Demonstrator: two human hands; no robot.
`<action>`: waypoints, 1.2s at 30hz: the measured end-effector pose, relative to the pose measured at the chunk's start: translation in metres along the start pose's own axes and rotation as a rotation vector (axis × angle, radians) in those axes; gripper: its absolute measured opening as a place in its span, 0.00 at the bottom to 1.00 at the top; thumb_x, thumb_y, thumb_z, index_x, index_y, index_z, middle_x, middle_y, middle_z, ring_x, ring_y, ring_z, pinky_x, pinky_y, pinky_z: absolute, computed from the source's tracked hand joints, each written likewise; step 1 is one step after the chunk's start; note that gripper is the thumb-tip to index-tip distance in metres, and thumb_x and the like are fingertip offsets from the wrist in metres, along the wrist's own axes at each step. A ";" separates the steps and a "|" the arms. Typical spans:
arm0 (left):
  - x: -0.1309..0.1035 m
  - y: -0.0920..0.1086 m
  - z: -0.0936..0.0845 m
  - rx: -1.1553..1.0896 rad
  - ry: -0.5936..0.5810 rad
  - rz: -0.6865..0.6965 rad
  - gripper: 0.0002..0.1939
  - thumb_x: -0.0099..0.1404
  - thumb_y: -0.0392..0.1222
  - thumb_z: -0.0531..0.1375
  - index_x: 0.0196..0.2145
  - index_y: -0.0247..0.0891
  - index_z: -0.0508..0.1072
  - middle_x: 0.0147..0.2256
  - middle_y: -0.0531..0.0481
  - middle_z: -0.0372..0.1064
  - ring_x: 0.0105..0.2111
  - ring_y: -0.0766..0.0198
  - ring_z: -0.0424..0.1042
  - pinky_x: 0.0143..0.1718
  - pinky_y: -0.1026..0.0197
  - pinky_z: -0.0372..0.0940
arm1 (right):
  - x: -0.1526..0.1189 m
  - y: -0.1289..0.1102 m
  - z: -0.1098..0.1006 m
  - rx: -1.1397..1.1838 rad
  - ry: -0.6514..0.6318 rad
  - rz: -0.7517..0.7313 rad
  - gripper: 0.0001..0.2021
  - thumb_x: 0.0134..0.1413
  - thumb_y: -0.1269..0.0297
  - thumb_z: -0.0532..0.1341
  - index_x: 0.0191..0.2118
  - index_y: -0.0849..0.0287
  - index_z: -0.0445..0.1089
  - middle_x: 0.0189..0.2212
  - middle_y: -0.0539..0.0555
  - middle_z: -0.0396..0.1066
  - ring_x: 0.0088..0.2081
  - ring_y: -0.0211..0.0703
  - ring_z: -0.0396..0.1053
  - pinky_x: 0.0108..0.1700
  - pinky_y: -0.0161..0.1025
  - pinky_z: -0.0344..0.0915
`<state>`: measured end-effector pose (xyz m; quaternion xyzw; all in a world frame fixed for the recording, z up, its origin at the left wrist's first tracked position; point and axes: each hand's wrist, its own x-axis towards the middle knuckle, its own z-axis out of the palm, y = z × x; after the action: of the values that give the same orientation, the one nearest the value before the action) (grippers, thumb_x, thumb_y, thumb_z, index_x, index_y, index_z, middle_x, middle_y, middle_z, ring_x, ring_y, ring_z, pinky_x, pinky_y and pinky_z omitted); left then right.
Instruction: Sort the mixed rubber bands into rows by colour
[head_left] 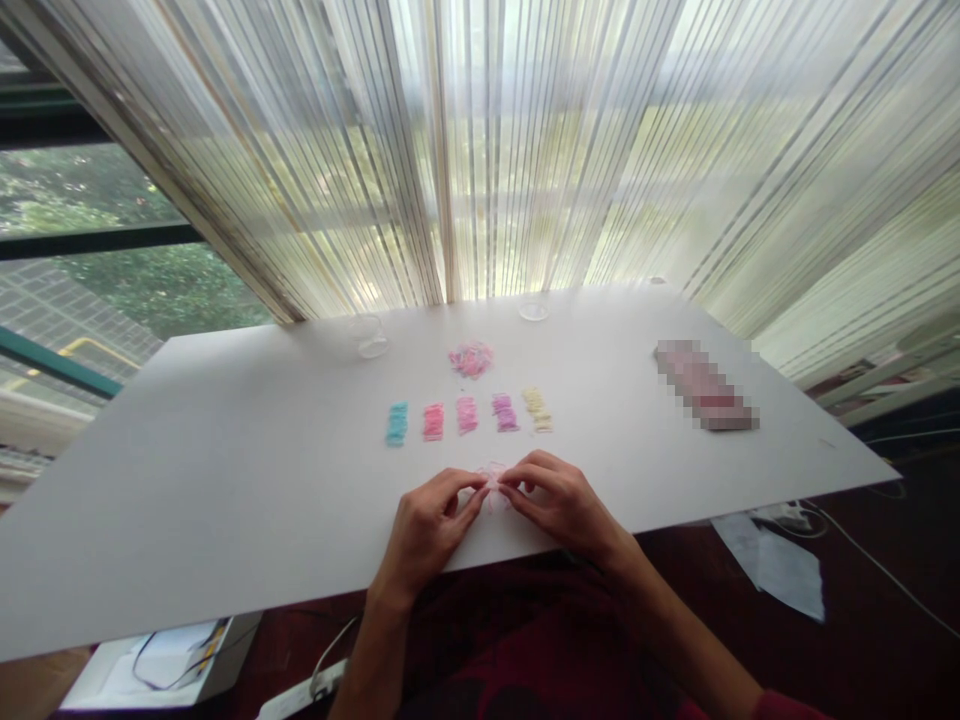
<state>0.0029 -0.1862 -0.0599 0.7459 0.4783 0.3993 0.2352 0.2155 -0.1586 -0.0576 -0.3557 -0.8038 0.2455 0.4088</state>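
Note:
My left hand (pixel 431 525) and my right hand (pixel 562 500) meet near the table's front edge, each with thumb and forefinger pinched together. Between and just beyond the fingertips lies a small loose cluster of pale pink, thin band-like pieces (pixel 493 470). Both pinches touch it, but what exactly each one grips is too small to make out. Farther back stand neat rows of small pieces: blue (pixel 397 424), coral pink (pixel 433 421), light pink (pixel 466 415), purple (pixel 505 412) and pale yellow (pixel 537 410). Behind them is a mixed pastel heap (pixel 471 358).
A clear round container (pixel 370 338) and a clear round dish or lid (pixel 534 312) sit toward the back of the white table (pixel 225 480). At the right lies a blurred-out pinkish rectangular object (pixel 705 388). Curtains (pixel 510 180) hang along the far edge.

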 end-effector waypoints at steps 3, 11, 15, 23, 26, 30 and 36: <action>0.000 0.000 0.000 0.000 0.002 0.007 0.05 0.71 0.41 0.60 0.42 0.40 0.77 0.38 0.50 0.77 0.28 0.69 0.69 0.31 0.66 0.66 | 0.000 0.000 0.000 -0.005 0.009 0.009 0.04 0.64 0.66 0.63 0.40 0.56 0.76 0.31 0.52 0.72 0.32 0.38 0.70 0.37 0.35 0.70; -0.001 0.001 -0.001 0.004 -0.002 0.009 0.05 0.71 0.41 0.60 0.41 0.40 0.76 0.37 0.49 0.76 0.27 0.68 0.67 0.30 0.66 0.65 | 0.000 0.000 -0.001 -0.032 0.008 0.007 0.04 0.65 0.66 0.62 0.39 0.56 0.75 0.31 0.52 0.72 0.32 0.38 0.70 0.37 0.35 0.69; 0.000 0.003 -0.002 0.017 -0.010 0.007 0.06 0.72 0.42 0.59 0.40 0.40 0.76 0.38 0.48 0.76 0.27 0.68 0.68 0.30 0.66 0.66 | 0.000 -0.001 -0.001 -0.040 0.008 0.014 0.04 0.64 0.66 0.62 0.39 0.56 0.75 0.31 0.51 0.72 0.32 0.38 0.70 0.37 0.35 0.70; -0.001 0.002 -0.001 0.024 -0.003 -0.001 0.06 0.71 0.41 0.60 0.41 0.40 0.77 0.38 0.48 0.77 0.27 0.68 0.69 0.29 0.66 0.66 | 0.001 -0.003 -0.002 -0.042 0.001 0.035 0.04 0.64 0.66 0.62 0.38 0.55 0.75 0.31 0.52 0.72 0.31 0.39 0.70 0.36 0.36 0.70; -0.002 0.001 -0.001 0.022 0.002 0.001 0.05 0.71 0.40 0.61 0.40 0.40 0.77 0.37 0.49 0.77 0.27 0.68 0.69 0.29 0.66 0.66 | 0.000 -0.002 -0.001 -0.035 -0.005 0.030 0.04 0.63 0.67 0.62 0.39 0.55 0.76 0.31 0.52 0.72 0.31 0.39 0.70 0.36 0.35 0.70; -0.002 0.001 -0.001 0.016 0.001 0.021 0.05 0.71 0.40 0.60 0.40 0.40 0.77 0.38 0.49 0.77 0.29 0.67 0.71 0.30 0.66 0.67 | 0.000 -0.003 0.000 -0.032 0.008 0.023 0.04 0.63 0.68 0.63 0.38 0.56 0.76 0.31 0.51 0.72 0.32 0.38 0.70 0.37 0.35 0.70; -0.003 0.000 -0.001 0.002 0.021 0.021 0.07 0.71 0.41 0.61 0.44 0.40 0.76 0.41 0.47 0.77 0.29 0.68 0.71 0.29 0.67 0.67 | 0.001 -0.005 -0.024 -0.065 0.050 0.081 0.04 0.63 0.67 0.62 0.38 0.55 0.75 0.31 0.51 0.74 0.32 0.40 0.72 0.37 0.36 0.71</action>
<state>0.0013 -0.1892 -0.0608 0.7471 0.4731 0.4090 0.2252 0.2330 -0.1588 -0.0404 -0.4072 -0.7857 0.2268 0.4067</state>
